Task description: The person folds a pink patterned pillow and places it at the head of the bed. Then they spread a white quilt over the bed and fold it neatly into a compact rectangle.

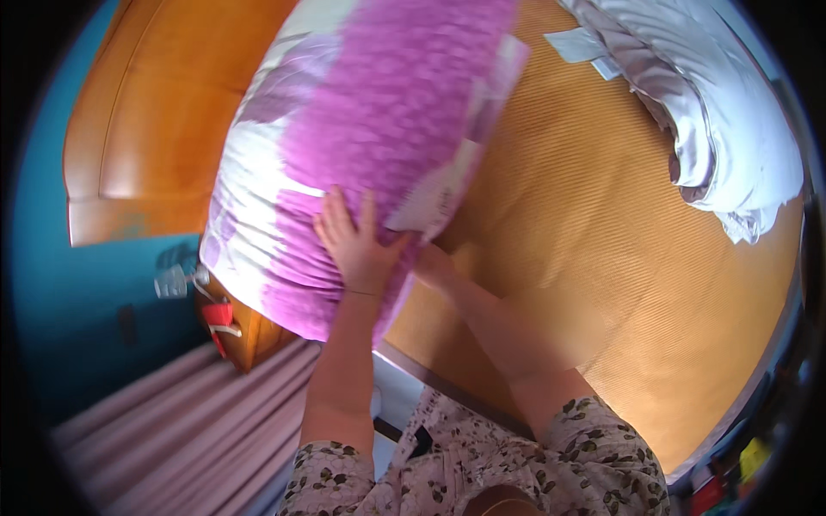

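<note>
A large plump pillow (379, 129) in purple-pink and white, with a flower pattern, lies across the upper middle of the view. My left hand (357, 249) presses on its near part with the fingers spread flat over the purple cloth. At the pillow's near right edge, my right hand (433, 265) takes hold of the side. Its fingers go in behind the edge and are mostly hidden. Beneath the pillow is a bed covered by a tan woven mat (619, 284).
An orange wooden headboard (163, 112) stands at the left against a blue wall. Below it is a wooden bedside cabinet (256, 334) with a red item (218, 316) on it. A crumpled pale quilt (731, 120) lies far right. Pinkish curtain folds (198, 430) hang lower left.
</note>
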A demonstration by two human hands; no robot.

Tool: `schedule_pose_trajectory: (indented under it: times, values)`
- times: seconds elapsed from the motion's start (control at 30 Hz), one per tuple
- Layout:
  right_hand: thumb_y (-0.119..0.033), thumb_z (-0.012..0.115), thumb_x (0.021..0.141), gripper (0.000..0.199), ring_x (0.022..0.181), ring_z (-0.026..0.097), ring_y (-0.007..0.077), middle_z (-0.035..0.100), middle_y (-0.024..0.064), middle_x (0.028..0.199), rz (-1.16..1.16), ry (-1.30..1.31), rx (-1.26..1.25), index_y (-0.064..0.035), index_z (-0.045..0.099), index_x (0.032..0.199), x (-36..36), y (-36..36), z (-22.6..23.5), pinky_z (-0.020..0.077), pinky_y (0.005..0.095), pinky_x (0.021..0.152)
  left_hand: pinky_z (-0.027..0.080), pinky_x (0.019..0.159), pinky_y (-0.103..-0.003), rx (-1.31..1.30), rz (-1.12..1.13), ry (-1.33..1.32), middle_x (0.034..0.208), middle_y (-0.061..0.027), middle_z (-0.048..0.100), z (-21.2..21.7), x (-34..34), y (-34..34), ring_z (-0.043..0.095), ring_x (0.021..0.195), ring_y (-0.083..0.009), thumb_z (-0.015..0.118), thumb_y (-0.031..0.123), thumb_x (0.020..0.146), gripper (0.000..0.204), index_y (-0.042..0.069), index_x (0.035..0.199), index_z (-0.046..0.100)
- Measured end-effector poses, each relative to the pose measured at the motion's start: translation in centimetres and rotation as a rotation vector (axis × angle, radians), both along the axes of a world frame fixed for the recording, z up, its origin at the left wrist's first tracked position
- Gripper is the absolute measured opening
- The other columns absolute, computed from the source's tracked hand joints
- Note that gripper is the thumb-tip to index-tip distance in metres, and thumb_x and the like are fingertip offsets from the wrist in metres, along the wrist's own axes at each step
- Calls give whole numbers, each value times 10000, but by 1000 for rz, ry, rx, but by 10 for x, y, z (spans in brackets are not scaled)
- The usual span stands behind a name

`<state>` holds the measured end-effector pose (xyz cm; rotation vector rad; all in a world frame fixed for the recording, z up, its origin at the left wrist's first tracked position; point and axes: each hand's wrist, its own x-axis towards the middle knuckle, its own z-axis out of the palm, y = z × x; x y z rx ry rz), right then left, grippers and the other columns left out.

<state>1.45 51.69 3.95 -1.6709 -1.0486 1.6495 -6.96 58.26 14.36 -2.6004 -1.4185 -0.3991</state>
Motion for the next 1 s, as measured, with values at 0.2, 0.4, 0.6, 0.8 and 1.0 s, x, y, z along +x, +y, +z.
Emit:
schedule_pose_trajectory:
  times: [0.2, 0.4, 0.6, 0.8, 1.0]
  values:
    - [-326, 508, 837, 391, 974, 547, 309, 590, 143, 1015, -280, -177, 322, -55, 510, 1118, 67, 2, 0, 432, 388, 831, 250, 967, -492, 249, -9, 55, 1337, -265, 283, 1, 7, 120, 310, 1203, -393, 743, 500, 544, 980, 118, 1337, 313]
    - [-158, 638, 740, 342, 980, 468, 290, 488, 83, 1119, -547, -1279, 245, -110, 562, 1070, 238, -270, -20, 402, 394, 844, 240, 997, -480, 205, -21, 214, 1375, -212, 254, 14, -28, 155, 279, 1244, -367, 726, 441, 603, 938, 118, 1355, 268]
    - [-240, 623, 738, 552, 1193, 331, 315, 329, 115, 1324, -525, -1370, 72, -162, 434, 1251, 267, -345, -17, 268, 454, 996, 277, 983, -470, 274, 169, 111, 1351, -200, 307, 8, 15, 92, 333, 1216, -360, 619, 434, 740, 778, 163, 1370, 251]
    - [-279, 633, 727, 553, 1182, 342, 321, 338, 102, 1317, -593, -1331, 135, -181, 448, 1239, 278, -359, -27, 280, 471, 988, 437, 766, -394, -523, -491, -162, 914, -164, 545, -90, 146, -166, 529, 837, -302, 710, 255, 639, 358, 52, 892, 556]
    - [-277, 656, 739, 555, 1110, 401, 323, 400, 102, 1229, -861, -825, 124, -130, 445, 1231, 318, -344, -3, 348, 444, 933, 422, 835, -393, -796, -304, 541, 994, -144, 529, -98, 238, -246, 510, 946, -313, 796, 407, 475, 692, 77, 1017, 519]
